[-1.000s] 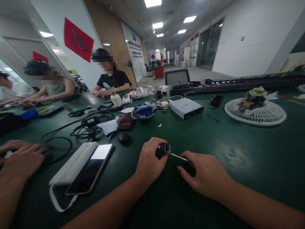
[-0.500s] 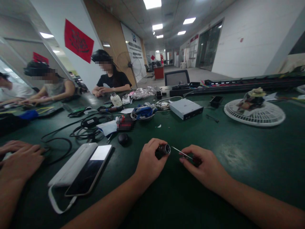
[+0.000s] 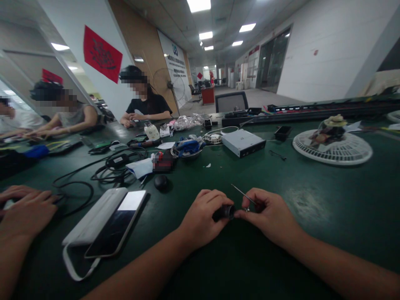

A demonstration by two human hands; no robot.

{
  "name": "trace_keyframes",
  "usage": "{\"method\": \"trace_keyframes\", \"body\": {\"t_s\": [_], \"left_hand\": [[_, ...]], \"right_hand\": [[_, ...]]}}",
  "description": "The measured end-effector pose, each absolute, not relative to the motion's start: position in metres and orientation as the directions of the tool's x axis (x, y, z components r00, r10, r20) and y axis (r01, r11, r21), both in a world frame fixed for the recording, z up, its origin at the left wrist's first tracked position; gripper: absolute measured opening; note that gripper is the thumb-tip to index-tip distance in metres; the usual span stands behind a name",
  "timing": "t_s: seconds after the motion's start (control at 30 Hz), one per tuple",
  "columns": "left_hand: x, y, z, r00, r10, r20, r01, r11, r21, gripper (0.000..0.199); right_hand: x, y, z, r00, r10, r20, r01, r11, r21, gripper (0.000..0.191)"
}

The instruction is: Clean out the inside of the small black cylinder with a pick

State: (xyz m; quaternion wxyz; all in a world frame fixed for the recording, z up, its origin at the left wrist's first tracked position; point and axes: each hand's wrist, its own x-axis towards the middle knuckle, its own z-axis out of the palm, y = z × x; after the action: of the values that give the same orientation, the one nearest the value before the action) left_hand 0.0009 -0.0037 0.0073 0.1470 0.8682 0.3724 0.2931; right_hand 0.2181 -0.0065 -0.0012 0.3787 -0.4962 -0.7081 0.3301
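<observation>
Over a dark green office table (image 3: pixel 250 168), the left hand (image 3: pixel 203 214) had its fingers curled around a dark hollow cylinder (image 3: pixel 223 213). Just beside the open end, the right hand (image 3: pixel 270 214) held a thin metal-shafted tool (image 3: pixel 243 193), thumb and forefinger pinching a small shiny piece (image 3: pixel 247 209).

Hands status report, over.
Left hand gripping dark hollow cylinder. Right hand holding thin silvery metal shaft, outside cylinder's open end. Rounded black object off left.
</observation>
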Motion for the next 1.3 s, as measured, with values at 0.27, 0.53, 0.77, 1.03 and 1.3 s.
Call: {"method": "trace_keyframes", "body": {"t_s": [0.27,0.53,0.77,1.03,1.3], "left_hand": [[0.0001,-0.0035,0.0061,0.544,0.732,0.410,0.558,-0.681,0.475,0.028],[0.0008,-0.0037,0.0068,0.553,0.720,0.420,0.552,-0.693,0.464,0.025],[0.0004,-0.0041,0.0094,0.565,0.717,0.408,0.527,-0.694,0.490,0.025],[-0.0011,-0.0028,0.0059,0.583,0.702,0.408,0.512,-0.708,0.486,0.036],[0.0000,-0.0031,0.0045,0.533,0.709,0.462,0.537,-0.705,0.463,0.036]], "right_hand": [[0.2187,-0.0065,0.0004,-0.218,0.939,0.265,0.401,0.334,-0.853,0.014],[0.2168,-0.0072,0.0014,-0.233,0.958,0.167,0.406,0.252,-0.878,0.009],[0.2149,-0.0071,0.0006,-0.328,0.940,0.095,0.436,0.240,-0.867,0.011],[0.2142,-0.0069,0.0009,-0.295,0.943,0.156,0.477,0.287,-0.831,0.007],[0.2168,-0.0036,-0.0028,-0.319,0.938,0.134,0.366,0.253,-0.896,0.009]]}}
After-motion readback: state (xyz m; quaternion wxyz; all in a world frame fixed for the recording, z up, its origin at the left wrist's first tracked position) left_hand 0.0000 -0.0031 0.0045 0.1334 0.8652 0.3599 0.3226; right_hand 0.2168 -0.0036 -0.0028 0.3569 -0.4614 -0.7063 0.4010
